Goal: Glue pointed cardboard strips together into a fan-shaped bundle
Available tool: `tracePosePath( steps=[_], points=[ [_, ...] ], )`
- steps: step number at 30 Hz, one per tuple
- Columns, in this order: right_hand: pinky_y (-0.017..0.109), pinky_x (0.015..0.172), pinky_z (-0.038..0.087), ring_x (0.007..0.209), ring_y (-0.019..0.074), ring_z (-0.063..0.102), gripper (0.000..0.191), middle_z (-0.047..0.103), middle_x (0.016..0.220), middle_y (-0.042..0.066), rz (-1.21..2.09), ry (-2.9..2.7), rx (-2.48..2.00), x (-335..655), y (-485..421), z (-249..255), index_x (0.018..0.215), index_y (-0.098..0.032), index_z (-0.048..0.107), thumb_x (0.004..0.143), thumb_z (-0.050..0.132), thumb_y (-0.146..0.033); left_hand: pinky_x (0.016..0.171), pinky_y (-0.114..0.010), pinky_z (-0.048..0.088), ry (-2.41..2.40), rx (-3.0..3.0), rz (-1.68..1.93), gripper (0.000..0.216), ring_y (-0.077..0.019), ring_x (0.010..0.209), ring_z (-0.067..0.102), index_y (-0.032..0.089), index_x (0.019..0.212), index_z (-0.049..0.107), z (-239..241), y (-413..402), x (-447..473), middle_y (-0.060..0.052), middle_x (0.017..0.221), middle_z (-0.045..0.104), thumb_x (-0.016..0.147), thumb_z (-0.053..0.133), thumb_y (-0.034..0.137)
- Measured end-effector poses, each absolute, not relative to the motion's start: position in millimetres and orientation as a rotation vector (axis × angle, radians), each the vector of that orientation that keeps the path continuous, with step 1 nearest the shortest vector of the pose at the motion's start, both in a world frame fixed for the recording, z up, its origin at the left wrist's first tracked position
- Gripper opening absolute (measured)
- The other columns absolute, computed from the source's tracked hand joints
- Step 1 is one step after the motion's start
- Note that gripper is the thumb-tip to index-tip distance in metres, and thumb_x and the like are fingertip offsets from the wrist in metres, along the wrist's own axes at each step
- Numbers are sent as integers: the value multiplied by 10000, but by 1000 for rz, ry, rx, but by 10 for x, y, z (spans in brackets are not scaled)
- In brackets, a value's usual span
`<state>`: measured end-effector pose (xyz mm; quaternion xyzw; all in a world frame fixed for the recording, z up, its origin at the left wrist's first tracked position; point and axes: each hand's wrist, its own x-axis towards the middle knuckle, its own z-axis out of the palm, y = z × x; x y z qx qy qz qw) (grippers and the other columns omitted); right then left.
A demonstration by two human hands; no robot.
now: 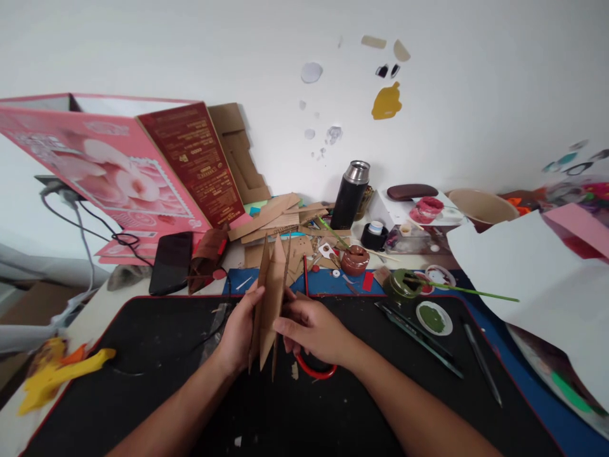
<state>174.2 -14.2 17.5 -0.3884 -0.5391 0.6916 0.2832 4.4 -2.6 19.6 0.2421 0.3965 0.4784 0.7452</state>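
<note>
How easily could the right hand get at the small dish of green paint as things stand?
Probably yes, but not freely: the right hand and left hand both grip the cardboard pieces. The dish of green paint lies on the black mat to its right, only flat dark tools between.

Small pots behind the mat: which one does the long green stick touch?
The olive-green pot, right of the brown pot; the green stick rests on its top.

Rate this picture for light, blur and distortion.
Head view: soft, even light, only faint shadows; wide-angle bending stretches the pink box and white paper at the edges; the left hand, right hand and cardboard pieces in the middle are sharp; the far-right clutter is smeared.
</note>
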Motion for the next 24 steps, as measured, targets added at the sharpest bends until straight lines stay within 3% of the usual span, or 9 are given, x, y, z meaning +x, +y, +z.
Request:
tracePosePath(
  steps=[8, 12, 18, 24],
  points=[
    [254, 517, 446, 529, 114, 557, 468, 594, 745, -31, 1757, -1516, -994, 1725, -173, 135, 1000, -192, 701, 869, 830, -622, 843, -359, 628, 890, 589, 1022, 440, -317, 972, 794, 166, 1194, 763, 206, -122, 109, -83, 1046, 837, 811, 840, 368],
    [259, 546, 469, 575, 123, 593, 492, 645, 810, 5, 1779, -1514, -952, 1737, -173, 106, 987, -182, 687, 919, 757, -664, 802, -315, 614, 941, 553, 1083, 335, -291, 938, 794, 160, 1066, 778, 169, -74, 66, -68, 957, 834, 779, 853, 315],
    [263, 581, 467, 604, 144, 622, 531, 668, 744, -3, 1809, -1550, -966, 1762, -178, 100, 1043, -187, 661, 935, 711, -704, 765, -334, 611, 1027, 578, 1184, 226, -303, 904, 783, 133, 818, 771, 206, 28, 14, -121, 916, 825, 747, 828, 339],
    [269, 593, 435, 679, 170, 631, 474, 702, 797, 30, 1559, -1795, -1130, 1768, -198, 204, 963, -184, 688, 953, 718, -657, 713, -323, 606, 1066, 666, 1230, 285, -257, 785, 776, 175, 898, 741, 247, -34, 68, -61, 816, 806, 735, 885, 359]
  ],
)
